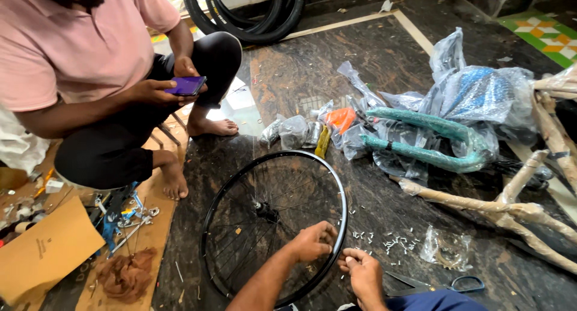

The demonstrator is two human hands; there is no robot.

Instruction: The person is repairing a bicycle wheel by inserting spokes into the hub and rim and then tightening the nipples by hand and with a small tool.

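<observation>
A black spoked bicycle wheel rim (240,185) lies flat on the dark floor in front of me. My left hand (312,242) rests over the spokes near the rim's right edge, fingers curled down on them. Just outside the rim, my right hand (360,269) is closed, pinching something small that I cannot make out. Several small silver spoke nipples (393,242) lie scattered on the floor right of my hands.
A seated person in a pink shirt holds a purple phone (186,85) at the left. Tools (129,218), a brown rag (126,278) and cardboard (45,251) lie left. Plastic-wrapped teal fork (427,140), wrapped frame tubes (517,212), scissors (457,283) and tyres (252,13) surround.
</observation>
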